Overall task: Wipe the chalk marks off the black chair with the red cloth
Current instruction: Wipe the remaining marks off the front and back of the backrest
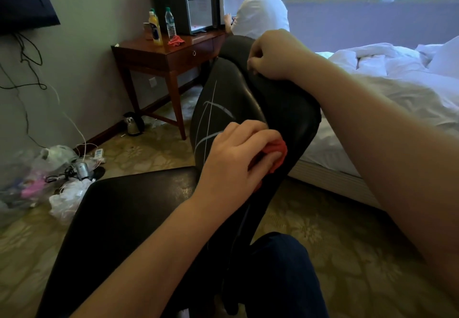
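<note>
The black chair (129, 218) stands in front of me with its seat low at the left and its backrest rising to the middle. White chalk marks (211, 116) cross the inner face of the backrest. My left hand (238, 158) holds the red cloth (275, 154) bunched under its fingers and presses it against the backrest, just right of the chalk lines. Most of the cloth is hidden under the hand. My right hand (275, 55) grips the top edge of the backrest with curled fingers.
A wooden desk (169, 54) behind the chair carries bottles (156, 28), another red cloth and a small fridge. A person in white (260, 14) sits beyond it. A bed (387, 86) lies right. Plastic bags (62, 193), cables and a kettle (133, 123) litter the floor left.
</note>
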